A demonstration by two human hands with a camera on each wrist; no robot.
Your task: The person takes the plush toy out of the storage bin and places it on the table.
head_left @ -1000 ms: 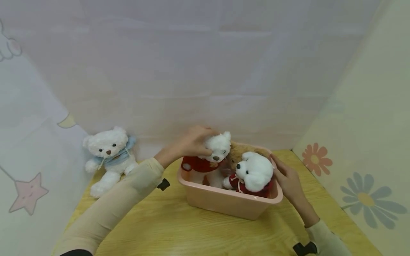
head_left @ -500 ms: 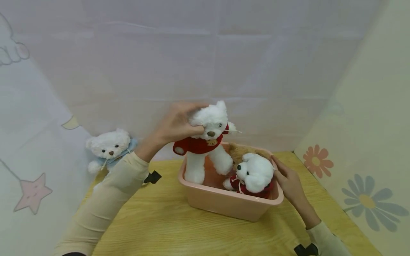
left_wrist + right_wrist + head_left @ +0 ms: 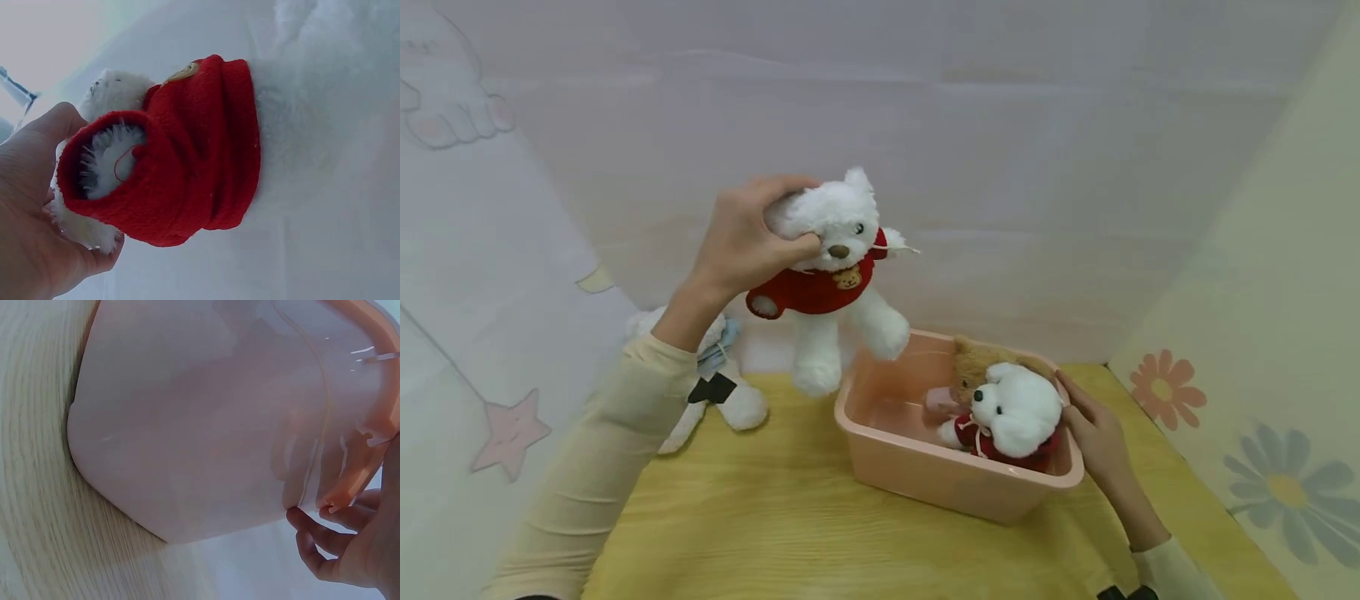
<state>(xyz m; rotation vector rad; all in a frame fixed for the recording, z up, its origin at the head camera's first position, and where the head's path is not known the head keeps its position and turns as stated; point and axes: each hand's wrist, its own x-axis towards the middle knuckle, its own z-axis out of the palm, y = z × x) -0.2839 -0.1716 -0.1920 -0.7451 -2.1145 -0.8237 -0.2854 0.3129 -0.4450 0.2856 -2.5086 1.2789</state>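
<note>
While your right hand [image 3: 1099,435] grips the pink tub [image 3: 936,477], your left hand [image 3: 741,237] pinches the red-shirted teddy bear [image 3: 817,291]; likely lifting; next calls for steady carry.

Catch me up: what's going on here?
A person's left hand holds a white plush bear in a red top by the head, in the air near the left end of the pink tub. The right hand grips the tub's rim at the other end. Inside are a white plush dog and a tan plush toy. Another white bear, with something blue on, sits at left on the wooden table, partly blocked in the head view.
</note>
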